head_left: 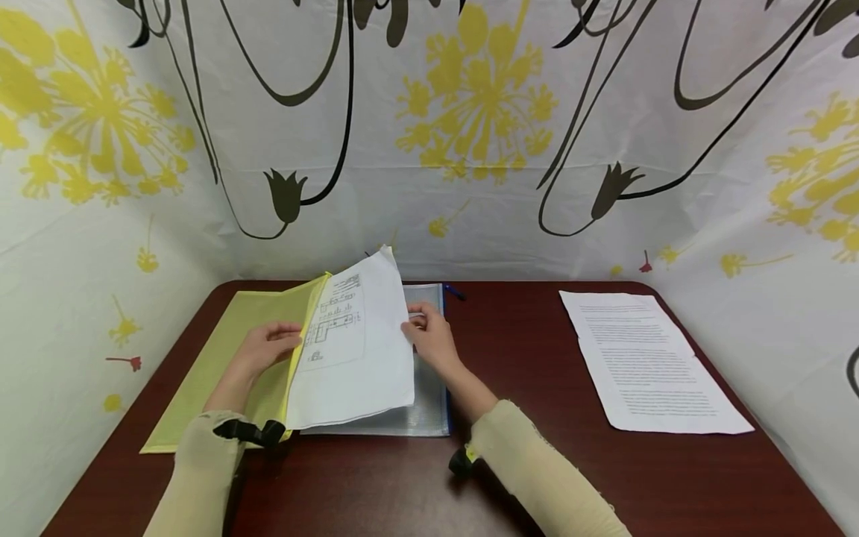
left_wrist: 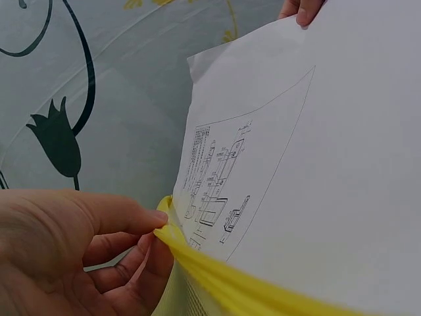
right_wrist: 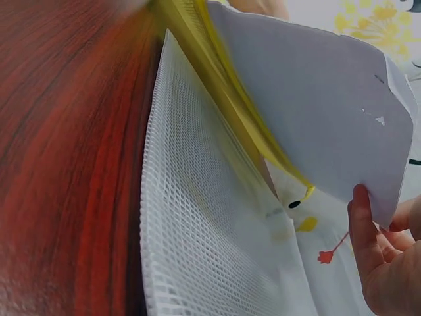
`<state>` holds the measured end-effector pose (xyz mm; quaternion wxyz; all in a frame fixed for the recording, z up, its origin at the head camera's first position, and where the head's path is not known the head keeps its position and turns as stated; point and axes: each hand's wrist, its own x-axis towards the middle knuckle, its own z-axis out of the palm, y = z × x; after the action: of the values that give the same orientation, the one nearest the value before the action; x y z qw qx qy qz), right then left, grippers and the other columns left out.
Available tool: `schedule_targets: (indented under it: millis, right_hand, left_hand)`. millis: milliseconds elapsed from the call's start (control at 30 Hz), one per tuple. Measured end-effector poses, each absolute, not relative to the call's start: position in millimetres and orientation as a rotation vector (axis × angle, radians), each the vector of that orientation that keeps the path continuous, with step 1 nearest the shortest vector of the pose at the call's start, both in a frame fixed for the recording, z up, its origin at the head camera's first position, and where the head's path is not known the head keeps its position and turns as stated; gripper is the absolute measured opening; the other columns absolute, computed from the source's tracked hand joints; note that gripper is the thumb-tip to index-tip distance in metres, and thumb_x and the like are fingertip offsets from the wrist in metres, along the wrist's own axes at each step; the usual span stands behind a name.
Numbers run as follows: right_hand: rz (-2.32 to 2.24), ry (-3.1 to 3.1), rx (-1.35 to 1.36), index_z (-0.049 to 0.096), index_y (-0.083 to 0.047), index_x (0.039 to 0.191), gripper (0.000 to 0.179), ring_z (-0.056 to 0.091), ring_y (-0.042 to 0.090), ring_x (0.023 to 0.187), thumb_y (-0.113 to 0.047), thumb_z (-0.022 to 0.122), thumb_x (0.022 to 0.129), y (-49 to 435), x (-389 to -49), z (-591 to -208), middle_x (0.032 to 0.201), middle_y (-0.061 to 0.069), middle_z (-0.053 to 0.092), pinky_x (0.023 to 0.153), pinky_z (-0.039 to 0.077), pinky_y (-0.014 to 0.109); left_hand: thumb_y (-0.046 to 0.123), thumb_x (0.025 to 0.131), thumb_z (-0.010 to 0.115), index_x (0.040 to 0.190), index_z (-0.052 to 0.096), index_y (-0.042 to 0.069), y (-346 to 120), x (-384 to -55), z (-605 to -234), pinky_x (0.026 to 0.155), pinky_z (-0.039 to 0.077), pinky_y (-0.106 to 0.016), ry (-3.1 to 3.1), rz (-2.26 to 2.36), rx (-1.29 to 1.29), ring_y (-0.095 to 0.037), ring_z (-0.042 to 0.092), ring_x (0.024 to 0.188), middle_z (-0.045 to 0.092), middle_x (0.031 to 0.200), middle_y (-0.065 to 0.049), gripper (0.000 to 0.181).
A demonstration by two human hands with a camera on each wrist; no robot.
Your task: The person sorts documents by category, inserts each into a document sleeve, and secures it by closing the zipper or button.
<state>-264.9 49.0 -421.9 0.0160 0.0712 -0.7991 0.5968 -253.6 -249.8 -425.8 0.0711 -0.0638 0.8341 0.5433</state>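
Observation:
A yellow mesh document pouch [head_left: 194, 388] lies on the left of the table, its right-hand edge raised. My left hand [head_left: 270, 344] pinches that yellow rim [left_wrist: 204, 263] between thumb and fingers. From behind the rim comes white paper [head_left: 385, 358] bearing printed technical drawings, its left part hidden by the pouch. On the paper's right edge, my right hand [head_left: 432, 337] grips with thumb and fingers. Whether it is one sheet or several I cannot tell. Beneath the paper lies a clear mesh pouch [right_wrist: 204, 217] with a blue edge.
A printed text sheet [head_left: 651, 365] lies at the right of the dark red wooden table [head_left: 376, 485]. A small blue piece [head_left: 455, 292] sticks out at the clear pouch's far corner. Patterned fabric [head_left: 470, 224] stands behind the table and on both sides.

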Motion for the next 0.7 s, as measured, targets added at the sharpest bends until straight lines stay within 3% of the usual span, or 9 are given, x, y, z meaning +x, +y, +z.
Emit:
schedule_targets:
  millis: [267,600,700]
  right_hand:
    - [1.875,-2.462,0.238,0.062,-0.002,0.121,0.028,0.062,0.012,0.075,-0.006,0.061,0.094,45.2,-265.6,-423.1,0.101,0.020,0.073,0.061,0.056,0.033]
    - [1.925,-2.427,0.285,0.060,0.002,0.119,0.026,0.057,0.008,0.070,-0.001,0.060,0.093,39.7,-265.2,-425.4,0.099,0.024,0.071,0.056,0.050,0.023]
    - [1.941,-2.438,0.260,0.060,0.001,0.121,0.028,0.058,0.008,0.071,-0.003,0.060,0.094,38.4,-264.1,-425.6,0.100,0.022,0.071,0.057,0.054,0.026]
  left_hand:
    - [0.017,0.099,0.062,0.134,0.052,-0.007,-249.9,-254.4,-428.3,0.078,0.053,-0.015,2.503,1.646,-0.185,0.000,0.060,0.088,0.064,0.122,-0.016,0.044]
    - [0.017,0.099,0.062,0.134,0.053,-0.006,-248.9,-254.4,-427.9,0.077,0.053,-0.015,2.487,1.664,-0.195,0.000,0.059,0.086,0.065,0.110,-0.003,0.043]
    - [0.017,0.099,0.061,0.134,0.053,-0.006,-249.5,-253.0,-426.7,0.077,0.053,-0.015,2.487,1.662,-0.184,0.000,0.059,0.086,0.064,0.110,-0.003,0.043]
